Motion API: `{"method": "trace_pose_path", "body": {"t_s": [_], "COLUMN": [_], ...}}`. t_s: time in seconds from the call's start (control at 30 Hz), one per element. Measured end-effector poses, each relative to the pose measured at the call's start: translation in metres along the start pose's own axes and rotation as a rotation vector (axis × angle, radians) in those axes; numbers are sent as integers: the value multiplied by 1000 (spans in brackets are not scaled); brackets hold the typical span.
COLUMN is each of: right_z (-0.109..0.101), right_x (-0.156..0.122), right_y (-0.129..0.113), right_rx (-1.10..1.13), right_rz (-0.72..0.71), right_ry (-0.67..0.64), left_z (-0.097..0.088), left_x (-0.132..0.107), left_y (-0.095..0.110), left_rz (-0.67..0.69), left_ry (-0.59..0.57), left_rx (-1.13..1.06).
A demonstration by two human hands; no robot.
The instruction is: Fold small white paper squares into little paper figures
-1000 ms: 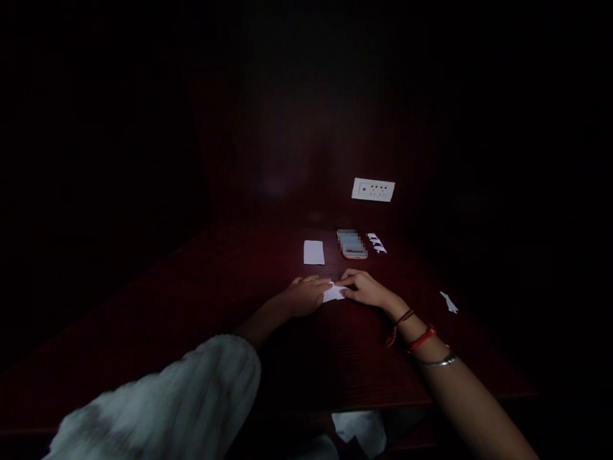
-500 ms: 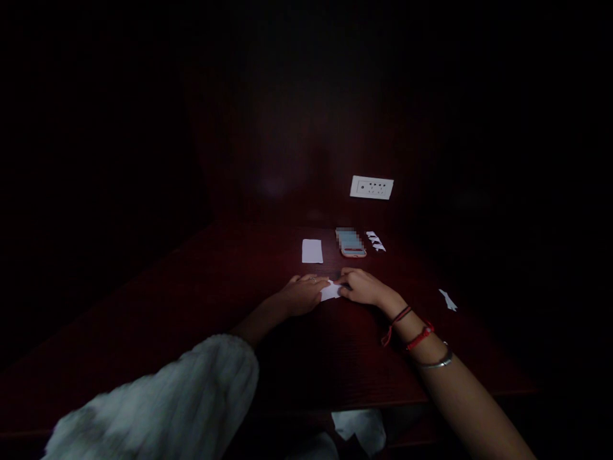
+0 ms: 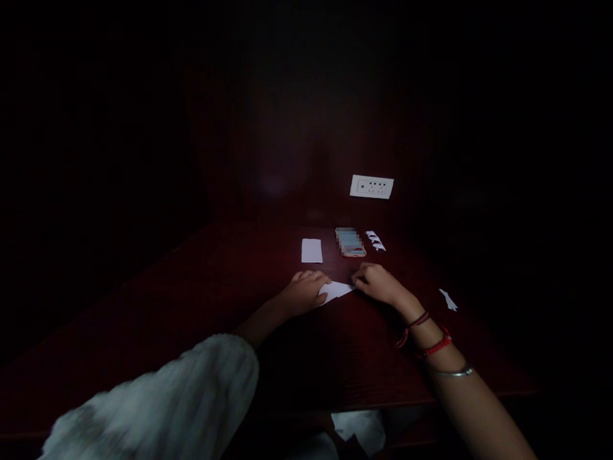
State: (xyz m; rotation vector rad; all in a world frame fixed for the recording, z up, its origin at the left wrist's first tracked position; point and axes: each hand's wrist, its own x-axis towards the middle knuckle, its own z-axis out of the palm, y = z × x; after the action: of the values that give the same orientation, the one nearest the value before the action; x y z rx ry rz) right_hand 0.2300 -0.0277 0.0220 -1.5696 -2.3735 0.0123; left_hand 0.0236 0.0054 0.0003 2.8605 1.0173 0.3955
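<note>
A white folded sheet of paper [image 3: 336,291] lies on the dark red table, narrowing to a point on its right side. My left hand [image 3: 306,292] grips its left part, thumb on the near edge and fingers over the far side, so that end is hidden. At the pointed right tip, my right hand [image 3: 376,281] has its fingers curled together against the paper. The fingertips there are slightly blurred.
Beyond my hands lie a white rectangular paper [image 3: 311,251], a phone [image 3: 350,242] and several small folded paper pieces [image 3: 376,241]. A thin white paper scrap [image 3: 448,299] rests at the right. A socket panel [image 3: 372,186] is on the back wall.
My right hand has slid to the right, out to the paper's tip, and more of the pointed paper shows between my hands. My left hand has stayed nearly in place.
</note>
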Motion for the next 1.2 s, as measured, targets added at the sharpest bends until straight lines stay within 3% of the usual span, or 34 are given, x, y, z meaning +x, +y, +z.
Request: {"method": "trace_pose_path", "body": {"t_s": [0.07, 0.17, 0.37, 0.63, 0.8, 1.2], "right_z": [6, 18, 28, 21, 17, 15], "right_x": [5, 12, 17, 14, 12, 15], "right_y": [-3, -9, -16, -19, -18, -33], "right_rx": [48, 116, 117, 249, 328, 430], "right_rz": [-40, -79, 43, 2, -48, -128], "right_ry": [60, 32, 3, -24, 84, 178], "left_z": [2, 5, 6, 4, -1, -6], "left_x": [2, 4, 7, 8, 9, 10], "left_y": [0, -2, -4, -5, -5, 8], "left_rz": [-8, -16, -31, -12, 4, 76], "left_ry": [14, 49, 53, 117, 261, 349], "left_rx": [-48, -132, -263, -338, -325, -269]}}
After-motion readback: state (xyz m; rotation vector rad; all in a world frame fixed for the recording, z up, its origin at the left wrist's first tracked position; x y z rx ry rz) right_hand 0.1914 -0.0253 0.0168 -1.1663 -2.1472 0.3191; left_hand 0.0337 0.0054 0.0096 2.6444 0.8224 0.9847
